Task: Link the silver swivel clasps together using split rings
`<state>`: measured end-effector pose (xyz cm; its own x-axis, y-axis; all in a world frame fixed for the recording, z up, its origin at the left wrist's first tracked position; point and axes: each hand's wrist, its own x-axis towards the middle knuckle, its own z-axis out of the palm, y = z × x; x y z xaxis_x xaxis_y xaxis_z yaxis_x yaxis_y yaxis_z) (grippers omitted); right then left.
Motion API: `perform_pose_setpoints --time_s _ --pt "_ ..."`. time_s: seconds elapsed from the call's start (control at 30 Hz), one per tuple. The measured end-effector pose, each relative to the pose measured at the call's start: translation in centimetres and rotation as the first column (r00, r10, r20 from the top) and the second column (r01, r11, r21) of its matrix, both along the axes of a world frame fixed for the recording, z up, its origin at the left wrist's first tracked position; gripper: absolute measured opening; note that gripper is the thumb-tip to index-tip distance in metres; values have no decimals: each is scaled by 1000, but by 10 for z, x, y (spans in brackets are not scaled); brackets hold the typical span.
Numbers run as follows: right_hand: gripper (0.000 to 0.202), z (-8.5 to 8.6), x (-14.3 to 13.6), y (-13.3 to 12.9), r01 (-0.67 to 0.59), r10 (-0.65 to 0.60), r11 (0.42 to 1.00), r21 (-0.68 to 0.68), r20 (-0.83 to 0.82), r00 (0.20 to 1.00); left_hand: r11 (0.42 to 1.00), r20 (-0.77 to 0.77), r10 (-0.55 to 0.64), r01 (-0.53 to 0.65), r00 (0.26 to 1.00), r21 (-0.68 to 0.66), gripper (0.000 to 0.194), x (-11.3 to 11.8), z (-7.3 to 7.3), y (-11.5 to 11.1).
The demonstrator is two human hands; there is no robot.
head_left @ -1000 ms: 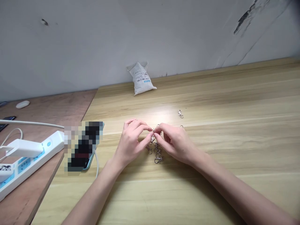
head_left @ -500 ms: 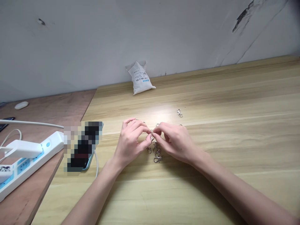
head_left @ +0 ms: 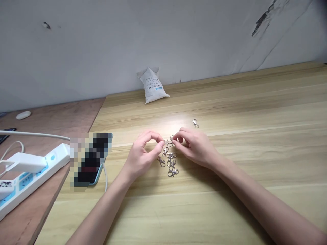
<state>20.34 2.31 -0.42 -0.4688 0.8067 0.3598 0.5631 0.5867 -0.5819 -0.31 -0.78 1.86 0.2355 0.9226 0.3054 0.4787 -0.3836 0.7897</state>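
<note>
Several small silver lobster clasps with rings lie on the light wooden table between my hands, among them a clasp (head_left: 173, 173) at the near end and another clasp (head_left: 161, 161) at the left. My left hand (head_left: 145, 151) has thumb and index finger closed at a small metal ring (head_left: 166, 140). On the other side, my right hand (head_left: 195, 144) is pinched beside the rings at the top of the group; whatever is between its fingertips is too small to make out. A separate clasp (head_left: 195, 123) lies beyond my right hand.
A white labelled packet (head_left: 153, 86) stands by the wall. To the left lie a pixelated phone (head_left: 93, 160) with a cable and a white power strip (head_left: 33, 177) with plugs. A white oval object (head_left: 23, 115) rests on the reddish table.
My hands have moved apart, the right one to the right and slightly up. More clasps and rings now show between them.
</note>
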Motion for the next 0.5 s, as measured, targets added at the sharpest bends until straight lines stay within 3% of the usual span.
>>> perform_pose_setpoints --time_s 0.1,0.23,0.5 --pt "13 -5 0 1 -61 60 998 19 73 996 984 177 8 24 984 -176 13 -1 -3 3" --pt "14 -7 -1 2 -73 73 997 -10 57 996 961 281 16 63 960 -271 16 1 -6 4" --pt "14 7 -10 -7 -182 99 964 -195 -370 924 950 315 7 92 949 -298 16 3 -8 3"
